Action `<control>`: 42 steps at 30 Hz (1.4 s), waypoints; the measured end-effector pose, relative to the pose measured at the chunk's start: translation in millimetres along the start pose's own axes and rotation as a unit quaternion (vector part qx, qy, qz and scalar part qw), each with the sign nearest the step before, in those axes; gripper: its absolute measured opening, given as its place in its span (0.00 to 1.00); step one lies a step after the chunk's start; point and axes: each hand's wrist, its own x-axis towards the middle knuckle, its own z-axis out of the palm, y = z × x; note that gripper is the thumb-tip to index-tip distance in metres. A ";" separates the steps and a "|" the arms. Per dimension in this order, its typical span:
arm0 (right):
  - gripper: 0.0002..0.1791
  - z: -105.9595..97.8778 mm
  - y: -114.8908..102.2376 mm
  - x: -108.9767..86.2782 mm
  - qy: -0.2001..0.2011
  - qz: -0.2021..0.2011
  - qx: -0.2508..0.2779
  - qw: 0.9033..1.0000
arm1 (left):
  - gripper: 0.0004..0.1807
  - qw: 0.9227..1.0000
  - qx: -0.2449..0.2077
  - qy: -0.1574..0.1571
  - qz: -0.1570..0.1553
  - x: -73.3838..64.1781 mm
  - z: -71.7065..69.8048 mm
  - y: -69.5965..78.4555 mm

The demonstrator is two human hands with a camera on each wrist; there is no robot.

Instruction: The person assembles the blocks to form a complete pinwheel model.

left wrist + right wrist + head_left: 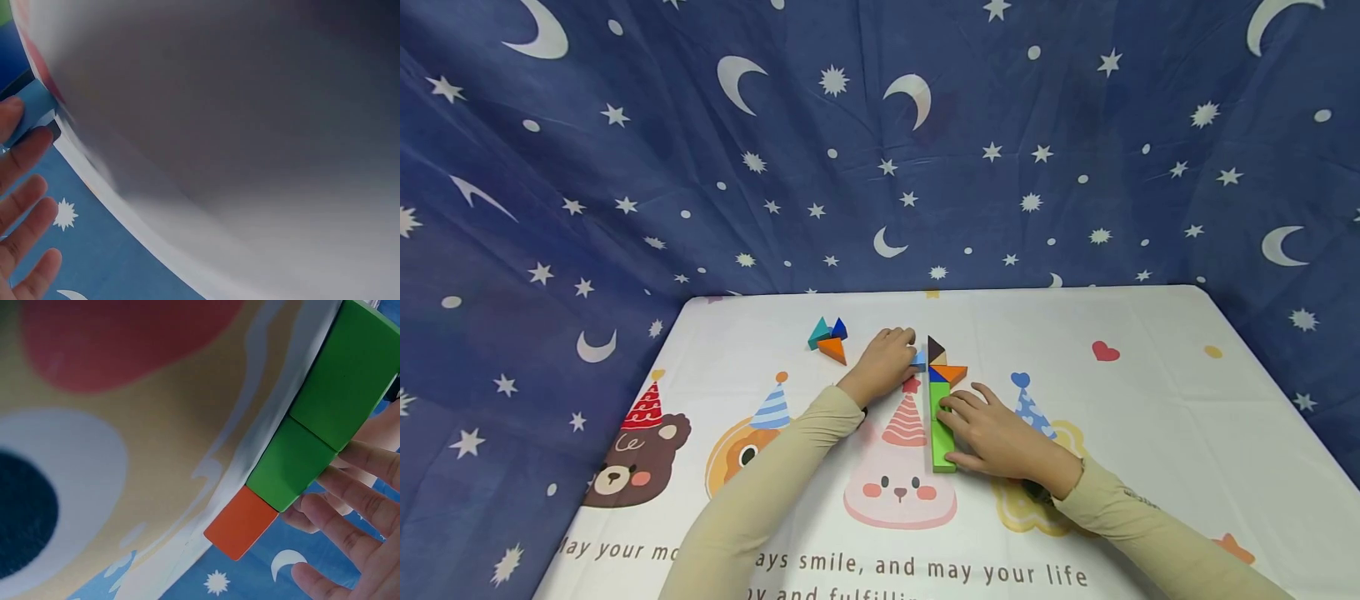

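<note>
Near the middle of the table, two green blocks stand end to end in a line. Beyond them lie a blue triangle block, an orange triangle block, and a dark brown block with a tan block. My left hand pinches a light blue block between thumb and forefinger, just left of that group. With fingers extended, my right hand touches the green blocks from the right; the right wrist view shows its fingertips along their side.
Farther back on the left lie a teal block, a dark blue block and an orange triangle. A printed white cloth covers the table. Behind it hangs a navy curtain with moons and stars.
</note>
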 end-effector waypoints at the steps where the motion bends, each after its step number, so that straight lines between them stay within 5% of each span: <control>1: 0.30 -0.2 0.0 0.1 -0.001 0.000 0.000 1.000 | 0.16 1.000 0.000 0.000 0.000 0.3 -0.3 0.8; 10: 0.31 0.0 -0.1 0.7 -0.006 0.000 0.001 1.000 | 0.15 1.000 -0.011 -0.001 0.006 -2.0 -1.6 -3.6; 19: 0.31 -0.3 0.1 0.4 -0.008 0.003 0.007 1.000 | 0.17 0.997 -0.042 0.016 0.056 -4.0 -2.9 -10.6; 42: 0.30 1.1 -0.1 0.2 -0.001 0.002 0.009 1.000 | 0.14 0.999 -0.005 0.045 0.024 0.6 -2.8 -9.4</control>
